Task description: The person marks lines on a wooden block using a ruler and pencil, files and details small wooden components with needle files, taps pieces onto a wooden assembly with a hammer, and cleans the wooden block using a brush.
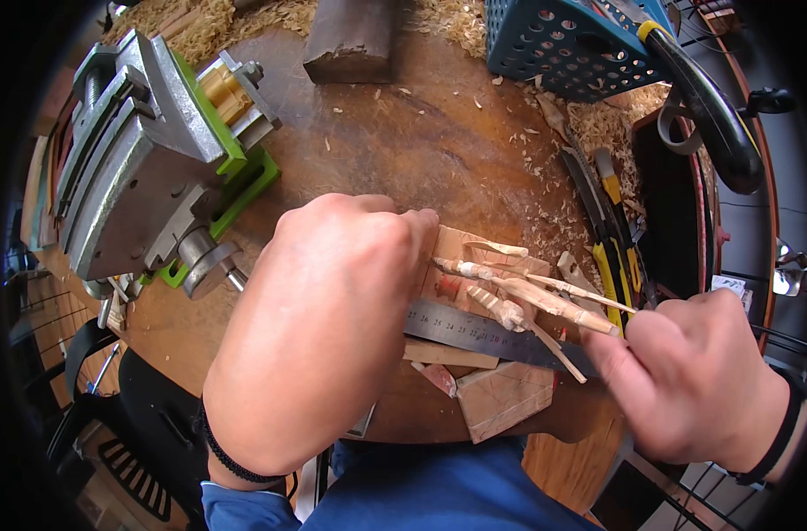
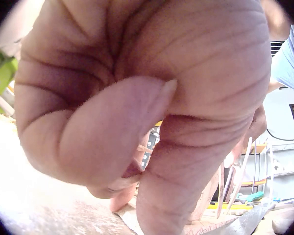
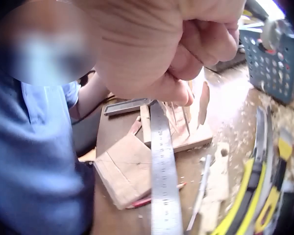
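On the table lies a flat wooden block (image 1: 538,264) with red marks. Over it spreads a pale carved wooden figure (image 1: 545,303), its thin limbs pointing toward my right hand (image 1: 687,376). That hand is curled, thumb and forefinger pinching at a limb's end; its fingertips overlap thin sticks in the right wrist view. At the block's left end my left hand (image 1: 341,257) has curled fingers and grips the edge, the fingertips mostly hidden from above. In the left wrist view its thumb (image 2: 161,196) reaches down. A steel ruler (image 3: 165,196) runs along the block's near side.
A metal vise (image 1: 142,168) with green parts stands at left. Toward me lie a squared wood offcut (image 3: 125,169) and a red pencil (image 3: 142,201). Yellow-handled tools (image 3: 245,196), wood shavings (image 1: 616,142) and a blue perforated basket (image 1: 554,53) occupy the right. A dark block (image 1: 350,44) sits farther back.
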{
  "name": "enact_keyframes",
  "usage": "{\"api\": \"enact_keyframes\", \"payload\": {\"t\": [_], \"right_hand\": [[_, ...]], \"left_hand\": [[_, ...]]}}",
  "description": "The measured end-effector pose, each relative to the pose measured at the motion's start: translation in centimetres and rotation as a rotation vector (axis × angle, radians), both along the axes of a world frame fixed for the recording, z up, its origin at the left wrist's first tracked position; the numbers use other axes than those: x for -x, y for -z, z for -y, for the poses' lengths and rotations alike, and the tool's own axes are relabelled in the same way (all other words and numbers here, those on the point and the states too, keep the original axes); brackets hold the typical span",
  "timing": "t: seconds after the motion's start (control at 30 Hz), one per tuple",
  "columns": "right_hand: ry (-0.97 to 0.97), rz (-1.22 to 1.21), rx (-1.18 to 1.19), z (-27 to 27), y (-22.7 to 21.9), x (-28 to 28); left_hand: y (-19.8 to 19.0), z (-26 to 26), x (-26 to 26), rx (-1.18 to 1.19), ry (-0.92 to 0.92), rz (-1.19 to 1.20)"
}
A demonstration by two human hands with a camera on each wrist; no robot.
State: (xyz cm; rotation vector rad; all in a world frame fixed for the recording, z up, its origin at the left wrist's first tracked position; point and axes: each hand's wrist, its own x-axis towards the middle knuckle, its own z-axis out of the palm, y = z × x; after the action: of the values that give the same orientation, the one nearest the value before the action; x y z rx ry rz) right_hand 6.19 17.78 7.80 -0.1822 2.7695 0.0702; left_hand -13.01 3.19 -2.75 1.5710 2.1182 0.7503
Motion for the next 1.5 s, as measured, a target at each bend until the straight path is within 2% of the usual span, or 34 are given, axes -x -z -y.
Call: {"api": "enact_keyframes", "payload": {"t": [0.03, 0.1, 0.13, 0.2, 0.23, 0.3, 0.4, 0.47, 0.5, 0.57, 0.6, 0.67, 0.77, 0.8, 0.83, 0.87, 0.9, 1.03, 1.17, 1.23, 1.27, 1.37, 1.47, 1.5], "right_hand": [[0.001, -0.001, -0.001, -0.1, 0.1, 0.0], [0.268, -0.008, 0.183, -0.3, 0.1, 0.2], [0.267, -0.006, 0.179, -0.3, 0.0, 0.2], [0.127, 0.038, 0.087, -0.2, -0.2, 0.1], [0.129, 0.038, 0.09, 0.0, -0.1, 0.1], [-0.063, -0.024, -0.042, 0.2, 0.0, 0.3], [-0.084, -0.019, -0.026, 0.0, -0.1, 0.4], [-0.072, -0.02, -0.029, -0.1, -0.1, 0.2], [-0.022, -0.004, 0.009, -0.3, -0.1, 0.1], [0.03, 0.004, 0.045, -0.4, -0.2, 0.1], [0.056, 0.011, 0.063, -0.5, -0.2, 0.2], [0.081, 0.012, 0.08, -0.5, -0.2, 0.2], [-0.122, -0.014, -0.054, -0.3, -0.2, 0.2], [-0.123, -0.021, -0.059, -0.3, -0.4, 0.2], [-0.216, 0.019, -0.12, -0.2, -0.6, 0.3], [-0.31, 0.059, -0.182, -0.3, -0.6, 0.3], [-0.311, 0.056, -0.186, -0.4, -0.6, 0.4], [0.103, 0.028, 0.176, -1.3, -0.1, 0.7], [0.023, 0.007, 0.123, -0.8, -0.1, 0.6], [-0.085, 0.01, -0.037, 0.1, 0.1, 0.1], [-0.08, 0.013, -0.034, -0.3, 0.1, 0.1], [0.164, -0.049, 0.239, -1.6, 0.4, 0.4], [0.127, -0.013, 0.217, -1.8, 0.2, 0.4], [0.033, -0.005, 0.123, -1.4, 0.0, 0.4]], "left_hand": [[0.1, 0.0, 0.0, -0.009, -0.002, -0.015], [0.1, 0.0, -0.1, -0.026, -0.003, -0.028], [0.1, 0.0, -0.1, -0.018, -0.006, -0.037], [0.0, 0.1, -0.1, -0.004, -0.011, -0.043], [0.0, 0.1, -0.1, 0.008, -0.008, -0.026], [-0.1, 0.0, 0.1, 0.014, -0.003, -0.014], [-0.1, 0.1, 0.4, 0.007, 0.027, 0.014], [-0.1, 0.2, 0.7, -0.137, 0.038, 0.157], [-0.1, 0.1, 0.9, -0.137, 0.035, 0.152], [-0.1, -0.1, 1.0, -0.353, -0.022, 0.277], [0.1, -0.3, 0.2, -0.416, -0.146, 0.517], [-1.4, -0.2, 0.5, -0.374, -0.203, 0.679], [-0.6, -0.7, 0.8, -0.497, -0.244, 0.975], [-0.4, -0.8, 0.8, -0.543, -0.247, 1.073], [-0.1, -1.0, 0.8, -0.548, -0.245, 1.067], [0.2, -1.1, 0.9, -0.576, -0.257, 1.163], [0.2, -1.2, 1.0, -0.601, -0.267, 1.262], [-0.5, -1.6, 0.4, -0.602, -0.39, 1.258], [-0.3, -1.9, 0.3, -0.677, -0.403, 1.283], [-0.1, -2.1, 0.2, -0.674, -0.401, 1.262], [-0.1, -2.2, 0.0, -0.657, -0.407, 1.233], [0.2, -2.4, -0.1, -0.633, -0.396, 1.191], [0.4, -2.5, -0.3, -0.609, -0.383, 1.185], [0.4, -2.6, -0.3, -0.617, -0.385, 1.178]]}}
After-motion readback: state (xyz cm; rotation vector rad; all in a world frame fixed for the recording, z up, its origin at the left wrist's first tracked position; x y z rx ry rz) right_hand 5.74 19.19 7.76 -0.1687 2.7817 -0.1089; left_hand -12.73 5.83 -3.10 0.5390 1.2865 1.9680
